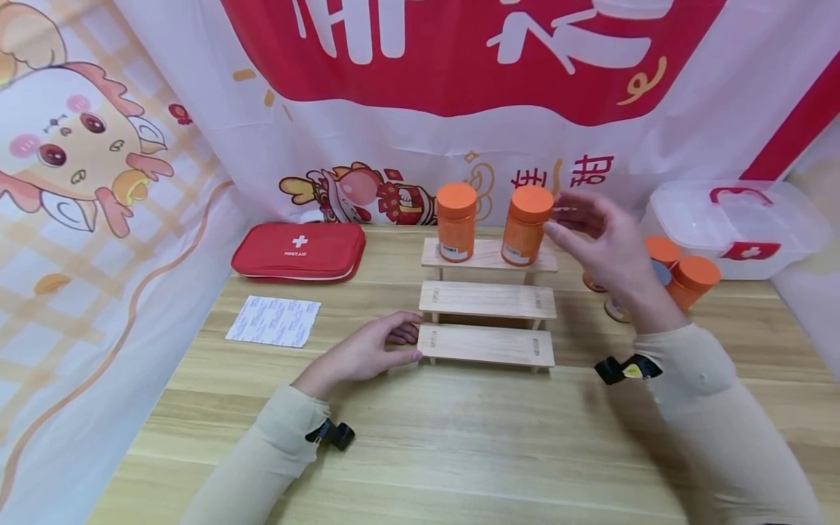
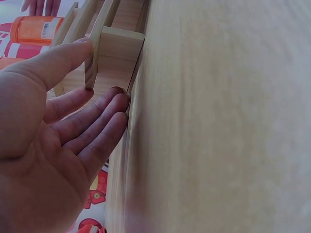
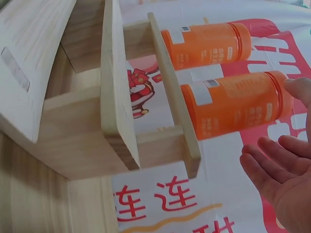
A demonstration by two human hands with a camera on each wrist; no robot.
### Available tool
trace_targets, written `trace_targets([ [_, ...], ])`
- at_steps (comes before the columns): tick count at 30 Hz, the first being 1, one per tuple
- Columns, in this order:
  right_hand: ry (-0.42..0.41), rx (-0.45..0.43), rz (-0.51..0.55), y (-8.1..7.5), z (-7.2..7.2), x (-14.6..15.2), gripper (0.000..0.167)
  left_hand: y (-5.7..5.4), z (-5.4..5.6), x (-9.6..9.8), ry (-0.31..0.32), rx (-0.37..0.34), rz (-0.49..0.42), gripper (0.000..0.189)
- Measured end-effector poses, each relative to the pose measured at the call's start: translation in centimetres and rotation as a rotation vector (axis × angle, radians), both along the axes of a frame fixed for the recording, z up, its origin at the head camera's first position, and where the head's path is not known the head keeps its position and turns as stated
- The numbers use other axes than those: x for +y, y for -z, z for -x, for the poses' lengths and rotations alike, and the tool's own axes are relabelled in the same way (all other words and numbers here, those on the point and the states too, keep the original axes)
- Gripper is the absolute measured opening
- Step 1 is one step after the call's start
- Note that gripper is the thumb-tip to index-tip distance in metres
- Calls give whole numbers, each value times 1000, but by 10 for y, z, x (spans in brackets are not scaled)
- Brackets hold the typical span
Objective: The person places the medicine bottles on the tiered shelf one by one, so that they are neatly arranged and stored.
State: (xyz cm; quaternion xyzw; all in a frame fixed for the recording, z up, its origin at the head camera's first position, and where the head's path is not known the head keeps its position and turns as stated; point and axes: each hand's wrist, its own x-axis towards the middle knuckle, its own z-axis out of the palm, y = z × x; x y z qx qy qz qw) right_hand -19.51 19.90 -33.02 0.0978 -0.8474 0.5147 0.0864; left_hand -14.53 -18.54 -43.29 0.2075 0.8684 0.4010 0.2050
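Note:
A three-step wooden stand (image 1: 487, 299) sits on the table. Two orange pill bottles with orange lids, a left bottle (image 1: 456, 226) and a right bottle (image 1: 523, 235), stand upright on its top step. My left hand (image 1: 367, 348) holds the left end of the lowest step. Thumb and index finger meet its edge in the left wrist view, the other fingers loosely bent below. Beside the right bottle is my right hand (image 1: 607, 244). In the right wrist view its thumb (image 3: 297, 88) is at the lid, apparently touching, while the other fingers are spread apart from the bottle.
On the left lie a red first-aid pouch (image 1: 298, 251) and a white printed packet (image 1: 274, 321). More orange-lidded bottles (image 1: 695, 278) stand at the right, partly behind my right wrist. A clear plastic box (image 1: 695, 211) with a red latch is behind them, near the printed cloth backdrop.

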Motion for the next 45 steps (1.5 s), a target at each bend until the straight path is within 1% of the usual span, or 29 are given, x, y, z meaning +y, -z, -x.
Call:
trace_targets([
  [4,11,22,0,-1,-2,9,59,0,0,0,-1,0,-3,59],
  [9,44,-10,-18,-2,-6,22,61,0,-1,-1,-5,-4,-10,59],
  [15,124,-37,-15,0,-10,41,60,0,-1,-1,-3,-1,-15,58],
  [18,173,-43,-47,1,-12,51,60,1,-1,-1,0,2,-13,58],
  [22,216,-61,-71,3,-15,65,61,1,-1,0,7,-2,-30,57],
  [25,228,-71,-54,4,-18,75,61,0,-1,1,10,-4,-43,57],
  [31,265,-67,-50,6,-25,98,60,0,-1,1,7,4,-38,57],
  [37,281,-35,50,7,-33,120,58,-1,-2,1,6,-1,-30,58],
  [41,324,-26,43,11,-36,131,58,-2,-2,2,2,-6,-27,58],
  [45,382,-38,25,15,-38,143,58,-2,-2,2,4,-5,-27,58],
])
